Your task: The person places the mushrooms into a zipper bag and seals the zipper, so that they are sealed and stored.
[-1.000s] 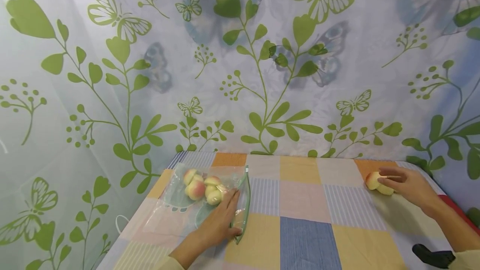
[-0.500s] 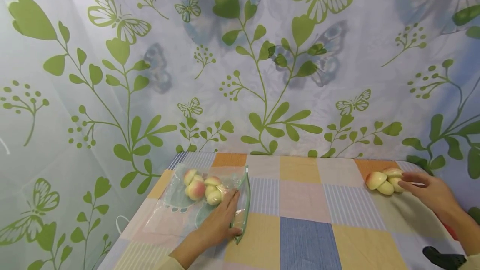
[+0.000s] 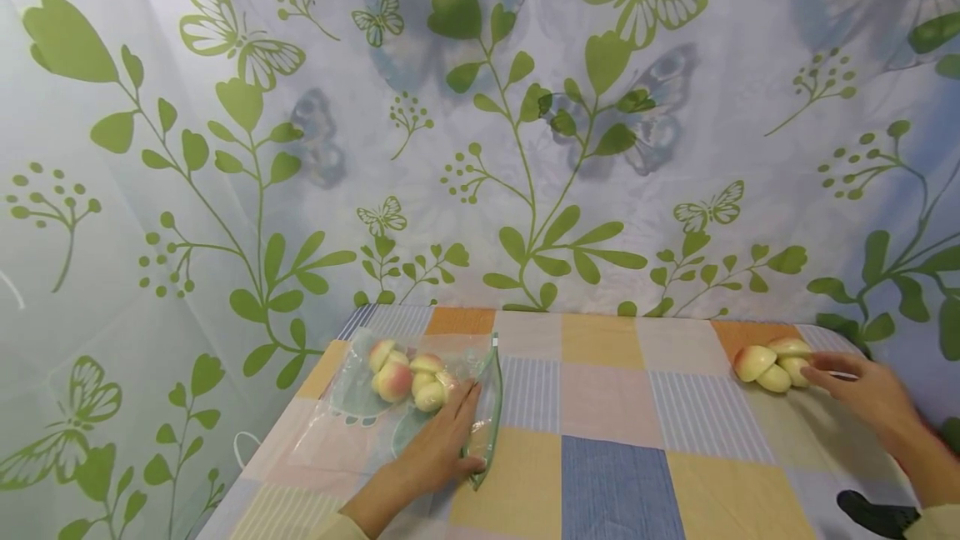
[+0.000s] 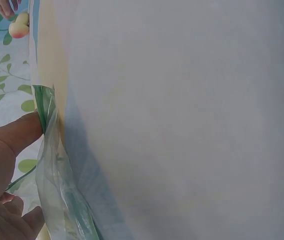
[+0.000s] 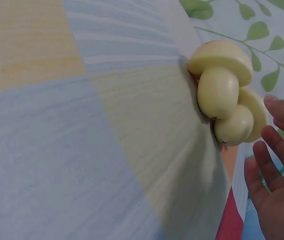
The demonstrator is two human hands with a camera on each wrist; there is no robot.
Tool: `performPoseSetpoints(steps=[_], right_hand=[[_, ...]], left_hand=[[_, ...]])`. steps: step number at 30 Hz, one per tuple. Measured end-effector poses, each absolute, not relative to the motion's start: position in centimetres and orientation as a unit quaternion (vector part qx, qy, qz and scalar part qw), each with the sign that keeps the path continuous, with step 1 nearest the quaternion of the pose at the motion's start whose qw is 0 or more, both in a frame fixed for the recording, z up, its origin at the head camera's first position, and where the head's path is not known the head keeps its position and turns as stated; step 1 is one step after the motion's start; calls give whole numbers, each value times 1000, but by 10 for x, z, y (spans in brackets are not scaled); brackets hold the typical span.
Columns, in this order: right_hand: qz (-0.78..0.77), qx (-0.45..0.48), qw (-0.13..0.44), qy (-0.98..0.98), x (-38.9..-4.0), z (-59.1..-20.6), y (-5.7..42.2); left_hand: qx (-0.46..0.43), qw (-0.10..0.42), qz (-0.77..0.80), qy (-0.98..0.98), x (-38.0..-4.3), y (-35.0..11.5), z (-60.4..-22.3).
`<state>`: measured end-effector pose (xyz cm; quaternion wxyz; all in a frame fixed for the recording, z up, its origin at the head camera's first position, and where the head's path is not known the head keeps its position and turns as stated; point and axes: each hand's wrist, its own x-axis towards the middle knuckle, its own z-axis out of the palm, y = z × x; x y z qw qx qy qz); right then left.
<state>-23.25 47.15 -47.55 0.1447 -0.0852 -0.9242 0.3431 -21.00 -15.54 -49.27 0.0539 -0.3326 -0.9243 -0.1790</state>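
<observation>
Two toy mushrooms (image 3: 774, 365) with yellow stems and red-tinged caps lie together at the table's far right. My right hand (image 3: 870, 390) is beside them, fingertips right at the mushroom on the right. In the right wrist view its fingers (image 5: 269, 170) are loosely bent and spread, with nothing between them. On the left, a clear zip bag (image 3: 337, 432) lies flat with several similar mushrooms (image 3: 393, 380) inside. Across its mouth rests my left hand (image 3: 435, 440), fingers extended over the film. The left wrist view shows the thumb against the green zip edge (image 4: 43, 107).
A patchwork tablecloth (image 3: 618, 494) covers the table. Behind and to the left hangs a curtain (image 3: 480, 148) printed with green leaves and butterflies. A dark object (image 3: 873, 515) sits below my right wrist, and a red patch (image 5: 232, 217) shows at the table's right side.
My right hand has set a mushroom down beside the other one and let go, drawing back slightly to the right. The left hand and the bag have stayed put.
</observation>
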Motion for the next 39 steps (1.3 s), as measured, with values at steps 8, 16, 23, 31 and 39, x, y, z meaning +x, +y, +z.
performPoseSetpoints(steps=[8,16,23,31,39], right_hand=[[338,-83,149,-926,-232,-483,473],[323,-118,151,-927,-238,-496,473],[325,-130,128,-928,-246,-506,475],[270,-84,141,-949,-247,-508,477],[266,-76,153,-949,-249,-516,479]], left_hand=[[-339,64,-176,-922,-211,-156,-494],[-348,69,-178,-918,-211,-156,-493],[-333,61,-175,-924,-211,-156,-494],[-321,49,-178,-929,-210,-156,-493],[-321,52,-176,-929,-212,-155,-493]])
